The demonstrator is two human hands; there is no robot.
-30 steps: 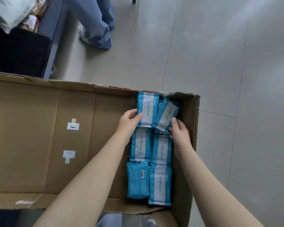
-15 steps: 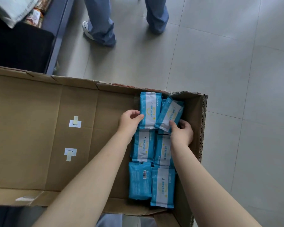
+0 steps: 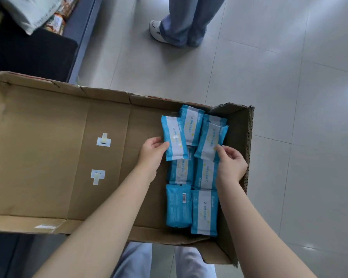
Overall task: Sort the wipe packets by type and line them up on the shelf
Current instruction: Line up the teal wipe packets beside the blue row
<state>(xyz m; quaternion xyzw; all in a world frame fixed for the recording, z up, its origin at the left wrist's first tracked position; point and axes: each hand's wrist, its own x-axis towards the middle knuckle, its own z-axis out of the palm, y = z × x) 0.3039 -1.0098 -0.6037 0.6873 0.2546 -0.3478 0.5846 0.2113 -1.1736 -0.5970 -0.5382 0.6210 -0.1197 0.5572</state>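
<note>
- Eight blue-and-white plastic wipe packets [image 3: 204,212] in view: seven label side up, one barcode side up.
- One long brown cardboard box [image 3: 48,157].
- Three white tape patches [image 3: 103,141] on the cardboard.
- Two bare hands: left hand [image 3: 151,155], right hand [image 3: 231,165].

Your left forearm [image 3: 109,217] and right forearm [image 3: 257,227] are bare over all the length that shows, from the lower edge of the view to the wrists, smooth and slender and narrowing as they go. Your left hand [image 3: 152,152] and right hand [image 3: 232,165] are bare as well, with slim fingers; the nails are too small to judge. You wear pale blue-grey trousers [image 3: 135,261], seen at the bottom of the view between your arms: a light, soft-looking cloth with a few loose lengthwise creases, one leg on each side of a narrow gap
</note>
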